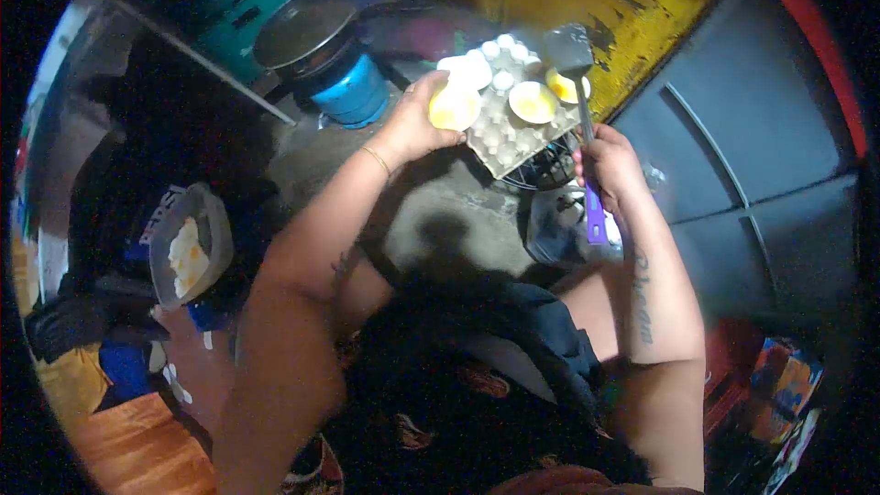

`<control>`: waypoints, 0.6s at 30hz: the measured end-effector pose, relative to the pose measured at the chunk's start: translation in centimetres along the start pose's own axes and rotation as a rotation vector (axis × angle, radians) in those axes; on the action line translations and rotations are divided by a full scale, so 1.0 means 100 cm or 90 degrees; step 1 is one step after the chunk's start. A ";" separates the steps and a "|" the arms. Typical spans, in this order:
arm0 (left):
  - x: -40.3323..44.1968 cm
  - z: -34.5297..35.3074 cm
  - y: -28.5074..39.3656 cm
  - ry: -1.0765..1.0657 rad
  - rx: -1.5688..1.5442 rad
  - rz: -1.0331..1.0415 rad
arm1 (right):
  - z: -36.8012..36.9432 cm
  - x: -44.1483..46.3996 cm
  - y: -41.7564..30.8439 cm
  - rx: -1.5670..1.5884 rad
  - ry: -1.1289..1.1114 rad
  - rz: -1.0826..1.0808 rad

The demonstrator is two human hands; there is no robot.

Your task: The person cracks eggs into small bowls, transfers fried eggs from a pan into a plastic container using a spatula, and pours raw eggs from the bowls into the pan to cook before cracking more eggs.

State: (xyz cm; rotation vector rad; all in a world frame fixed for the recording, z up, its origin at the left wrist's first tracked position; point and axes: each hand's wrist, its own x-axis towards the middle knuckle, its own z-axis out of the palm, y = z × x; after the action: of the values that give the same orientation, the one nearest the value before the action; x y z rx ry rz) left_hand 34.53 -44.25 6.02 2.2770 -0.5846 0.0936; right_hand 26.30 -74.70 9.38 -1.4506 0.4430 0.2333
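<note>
My left hand grips a small bowl with yellow contents, probably egg, over the left side of a cardboard egg tray. White eggs fill part of the tray's far end. Two more small bowls with yellow contents rest on it, one near the middle and one at the right, partly behind the spatula. Wrapped around the purple-handled spatula is my right hand, just right of the tray. The spatula's flat blade points up and away, above the right bowl.
A wide dark pan sits on a blue cylindrical base at the back left. A clear plastic tub with pale food stands at left. Under the tray's right side are a dark wire rack and a plastic container. A grey panel borders the right.
</note>
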 end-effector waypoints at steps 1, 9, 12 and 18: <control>0.000 -0.015 0.003 -0.001 -0.005 -0.024 | 0.002 0.001 0.002 -0.022 0.008 0.000; 0.023 -0.149 -0.020 0.084 0.169 -0.100 | 0.013 0.002 0.006 -0.052 0.021 0.026; 0.042 -0.190 -0.057 0.131 0.284 -0.154 | 0.018 0.001 0.001 -0.053 0.018 0.027; 0.062 -0.235 -0.102 0.148 0.433 -0.254 | 0.024 0.005 -0.001 -0.042 0.006 0.017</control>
State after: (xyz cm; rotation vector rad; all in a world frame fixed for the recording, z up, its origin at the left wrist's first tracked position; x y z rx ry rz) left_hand 47.08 -23.96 17.19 2.9329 0.0548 0.4046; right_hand 27.09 -72.43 9.39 -1.5122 0.4668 0.2646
